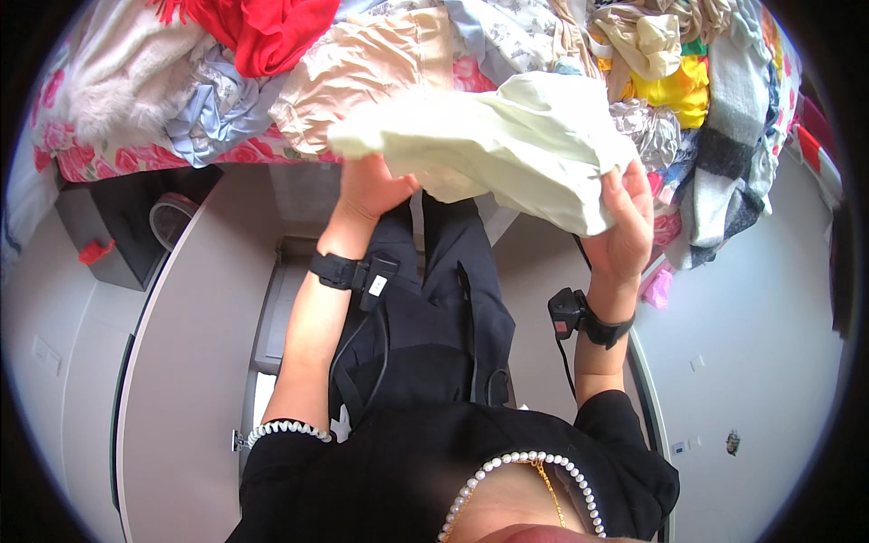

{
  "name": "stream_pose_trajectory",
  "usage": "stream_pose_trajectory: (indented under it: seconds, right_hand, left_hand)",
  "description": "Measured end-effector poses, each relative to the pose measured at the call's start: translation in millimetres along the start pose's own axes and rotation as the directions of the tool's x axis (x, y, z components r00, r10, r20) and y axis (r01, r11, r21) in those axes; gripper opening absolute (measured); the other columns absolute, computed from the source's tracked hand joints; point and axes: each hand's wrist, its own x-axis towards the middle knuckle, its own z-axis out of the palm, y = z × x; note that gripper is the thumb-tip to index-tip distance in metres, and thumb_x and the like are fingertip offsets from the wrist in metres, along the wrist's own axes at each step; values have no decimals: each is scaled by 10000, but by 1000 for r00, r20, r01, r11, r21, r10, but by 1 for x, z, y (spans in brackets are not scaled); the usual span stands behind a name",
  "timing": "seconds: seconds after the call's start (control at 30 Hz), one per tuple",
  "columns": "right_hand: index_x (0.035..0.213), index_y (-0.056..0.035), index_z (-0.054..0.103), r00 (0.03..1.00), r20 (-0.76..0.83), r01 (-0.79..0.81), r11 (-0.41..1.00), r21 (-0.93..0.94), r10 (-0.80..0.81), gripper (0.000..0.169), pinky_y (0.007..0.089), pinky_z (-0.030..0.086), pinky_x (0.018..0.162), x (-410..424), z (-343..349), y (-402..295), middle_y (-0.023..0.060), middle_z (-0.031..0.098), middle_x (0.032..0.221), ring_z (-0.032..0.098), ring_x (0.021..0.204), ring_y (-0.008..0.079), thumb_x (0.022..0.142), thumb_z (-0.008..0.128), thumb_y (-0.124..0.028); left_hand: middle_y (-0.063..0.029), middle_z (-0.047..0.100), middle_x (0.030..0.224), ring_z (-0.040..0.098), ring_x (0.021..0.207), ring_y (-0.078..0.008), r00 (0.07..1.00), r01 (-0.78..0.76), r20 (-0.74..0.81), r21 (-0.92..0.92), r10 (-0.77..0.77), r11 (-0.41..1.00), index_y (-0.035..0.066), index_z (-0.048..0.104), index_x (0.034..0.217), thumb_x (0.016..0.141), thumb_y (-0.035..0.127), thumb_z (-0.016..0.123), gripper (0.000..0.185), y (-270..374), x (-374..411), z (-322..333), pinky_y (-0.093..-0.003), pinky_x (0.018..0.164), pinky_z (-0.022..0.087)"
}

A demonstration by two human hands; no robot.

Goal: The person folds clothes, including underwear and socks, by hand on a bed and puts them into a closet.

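Note:
A pale, whitish-green cloth [495, 142] is stretched between my two hands, above the near edge of the bed. My left hand [373, 186] is at the cloth's left end, its thumb beneath and its fingers largely hidden by the fabric. At the right end, my right hand [628, 220] pinches a corner between thumb and fingers. Behind the cloth, a peach wrinkled garment [370, 68] lies on the bed. Both wrists wear black straps with small devices and cables.
The rose-patterned bed cover [102, 159] bears a white furry garment [129, 75], a red cloth [271, 30], blue printed fabric [217, 112], a yellow cloth [679, 88] and a grey, black and white knit [733, 142]. A dark box [115, 231] stands below left, near an open door panel [190, 353].

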Motion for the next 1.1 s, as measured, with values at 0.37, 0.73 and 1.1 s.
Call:
stream_pose_trajectory:
  seconds: [0.37,0.73,1.1]
  right_hand:
    - [1088,-24,486,989,105,-92,991,-97,102,260,243,412,869,6,19,18,39,564,1055,526,982,96,871,608,-97]
    - [884,-10,550,910,293,-86,822,-563,295,222,246,396,728,-18,13,-30,21,549,842,526,827,120,775,701,-130]
    - [1226,12,467,994,10,-100,960,-261,106,357,258,408,920,66,-15,52,56,560,1147,517,1054,110,899,576,-82]
  left_hand:
    - [-144,499,1294,528,1144,-321,980,124,-159,26,-119,992,-4,400,1322,860,614,485,777,33,8,-5,-502,976,417]
    - [-149,559,1226,548,1119,-228,929,352,56,172,-366,920,-44,411,1324,900,524,479,712,17,21,-10,-367,986,412]
    - [-107,558,1217,535,1128,-182,977,12,-201,356,64,934,-2,434,1307,869,72,609,478,66,-37,-23,-330,986,406]
